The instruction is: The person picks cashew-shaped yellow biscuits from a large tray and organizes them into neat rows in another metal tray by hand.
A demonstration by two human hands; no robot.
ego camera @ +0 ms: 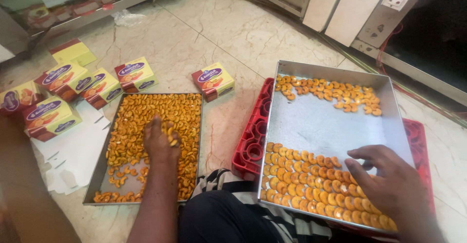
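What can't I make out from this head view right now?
- Left hand fingertips: buried among orange curved snacks in the flat steel tray; grip unclear.
- Right hand: covers some neat snack rows in the deep steel tray.
- Red plastic crate: mostly hidden under that tray.
- Yellow-and-red cardboard boxes: contents unseen.

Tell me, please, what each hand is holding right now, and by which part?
The left hand digs into loose orange snack pieces; any grasp is hidden. The right hand rests spread on arranged ring snacks, gripping nothing.
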